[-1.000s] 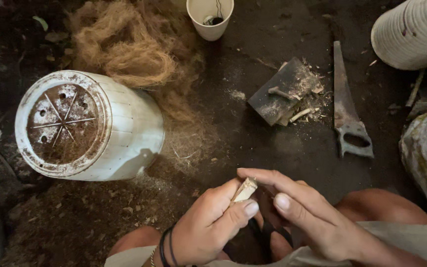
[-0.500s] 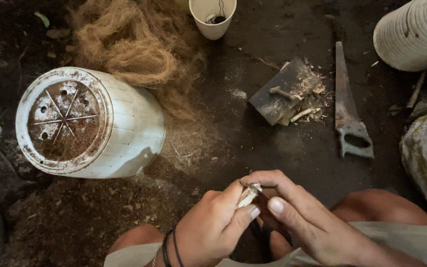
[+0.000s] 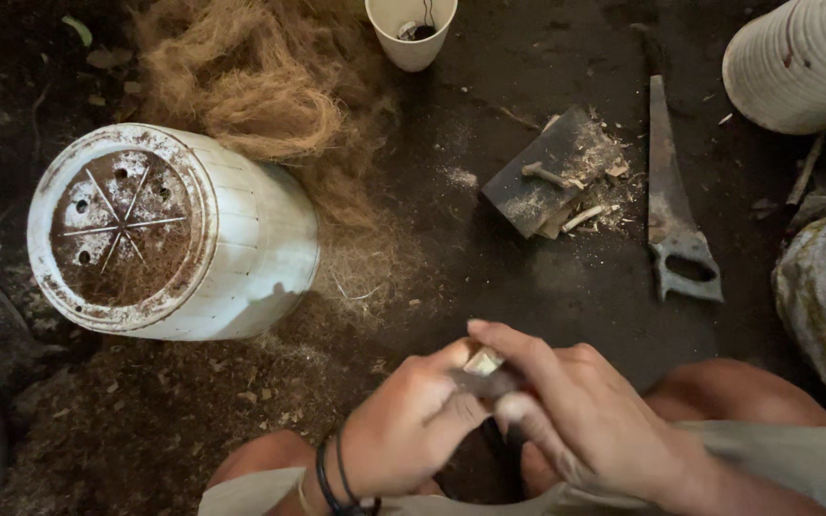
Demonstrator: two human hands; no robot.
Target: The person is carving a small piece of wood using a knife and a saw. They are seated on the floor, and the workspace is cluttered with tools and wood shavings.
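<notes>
Low in the head view, my left hand and my right hand meet over my knees. Both pinch a small pale piece of wood, of which only the tip shows between the fingers. A dark object lies under my fingers beside it; I cannot tell what it is. Dark cords circle my left wrist. The hands are blurred by motion.
A white plastic pot lies on its side on the dark soil at left, drain holes facing me. Coconut fibre is heaped behind it. A wood block with shavings, a rusty handsaw, a small cup and a ribbed white pot lie beyond.
My hands have shifted slightly and closed tighter over the wood piece; less of it shows than a second ago. My right fingers have slid down over it.
</notes>
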